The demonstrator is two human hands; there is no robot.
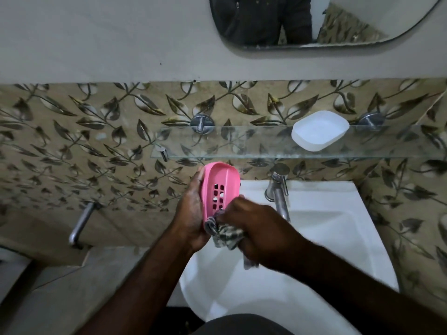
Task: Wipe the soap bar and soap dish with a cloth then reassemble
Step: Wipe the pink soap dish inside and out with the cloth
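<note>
Midway-ish: left grip (191,213) is holding the pink soap dish tray (221,187) over the sink (326,238), right grip (254,228) is clutching the cloth (226,234) against it. White base (319,130) is sitting on the glass shelf (217,141); reassembly's not done yet.

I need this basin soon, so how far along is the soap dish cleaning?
Done: the dish is taken apart; its white plastic outer tray sits on the glass shelf. In hand: the left hand holds the pink slotted inner tray while the right hand presses a grey patterned cloth against its near end. Left: reassembly. No soap bar is in view, so whether it was wiped cannot be told.
</note>
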